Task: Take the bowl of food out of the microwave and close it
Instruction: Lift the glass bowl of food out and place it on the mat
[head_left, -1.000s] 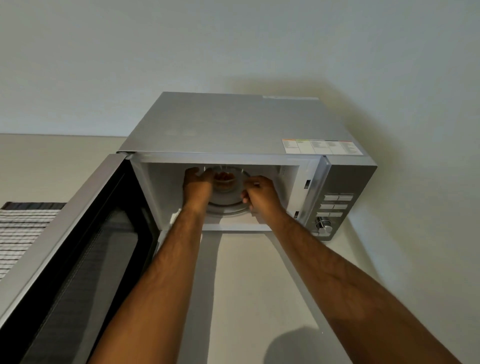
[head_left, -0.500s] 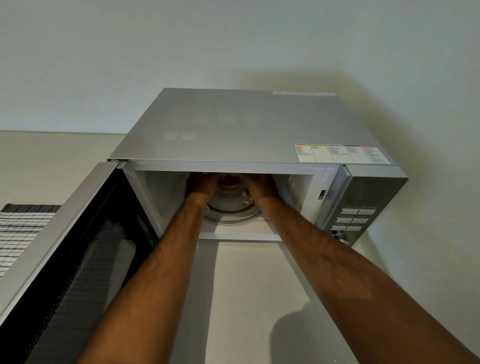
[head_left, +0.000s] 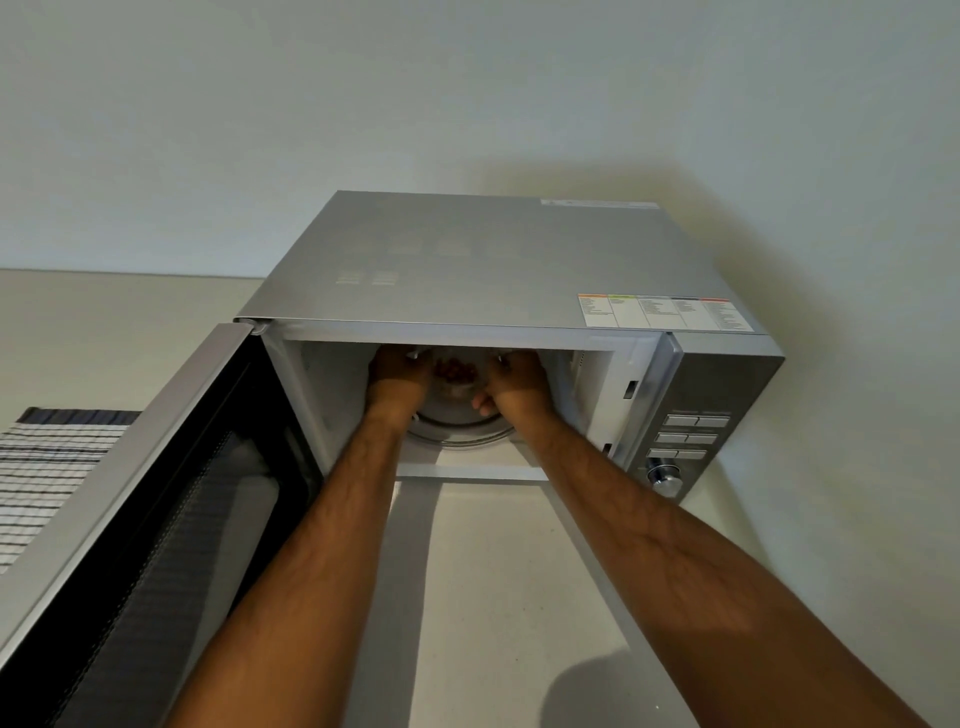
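A silver microwave (head_left: 498, 260) stands on the counter against the wall, its door (head_left: 150, 519) swung wide open to the left. Inside the cavity, a clear bowl with reddish food (head_left: 456, 373) sits over the glass turntable (head_left: 457, 434). My left hand (head_left: 397, 382) clasps the bowl's left side and my right hand (head_left: 517, 384) clasps its right side. The microwave's top edge hides the bowl's upper part and my fingertips.
The control panel with buttons and a knob (head_left: 667, 475) is on the microwave's right front. A striped cloth (head_left: 47, 462) lies on the counter at the left. The beige counter (head_left: 493, 597) stretches in front, and the wall runs close along the right.
Both hands have reached deeper into the cavity and closed around the bowl's sides. The view has moved closer to the microwave.
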